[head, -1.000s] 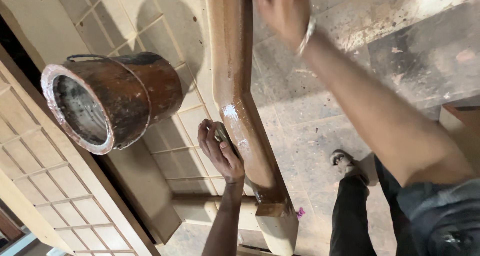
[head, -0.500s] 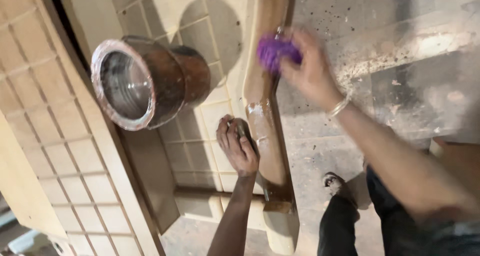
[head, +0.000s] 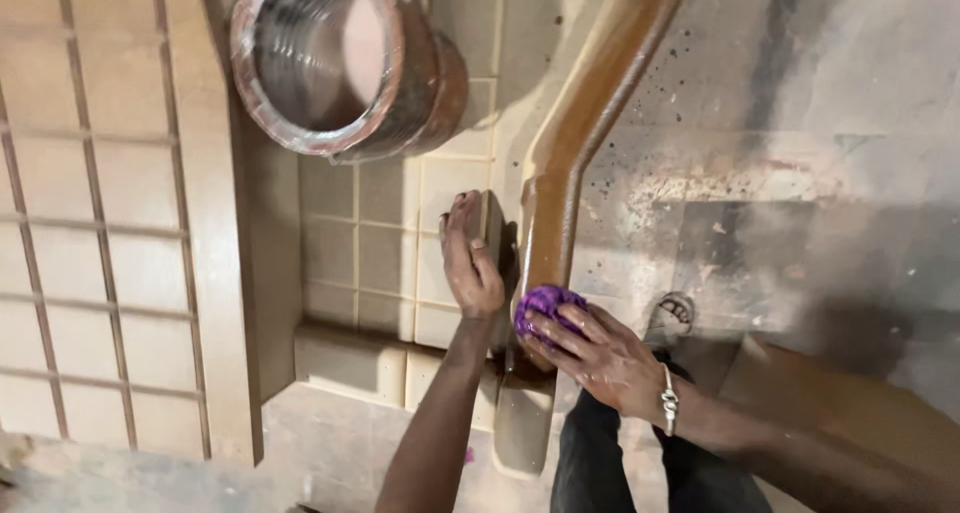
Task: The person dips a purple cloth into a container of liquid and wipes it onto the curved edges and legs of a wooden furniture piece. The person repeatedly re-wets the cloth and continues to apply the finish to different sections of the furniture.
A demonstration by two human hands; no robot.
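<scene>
**2 hands on the rail: the scrub pad has come down to the lower bend**

Both hands are at the long brown bent wooden rail [head: 570,163], which lies across the beige tiled ledge [head: 385,258]. The right hand [head: 600,358] presses a purple scrubbing pad [head: 546,303] against the rail just below its bend, fingers curled over the pad and gripping it. Half a second ago the same pad sat higher up the rail, so the rubbing stroke has travelled down its length toward the person. The left hand [head: 470,263] lies flat, fingers extended and close together, on the tile edge touching the rail's side; it holds nothing and has kept its bracing position. A round rust-brown metal pot [head: 345,63] stands tilted above the ledge, apart from both hands. The rail's surface looks glossy along the rubbed stretch.
</scene>
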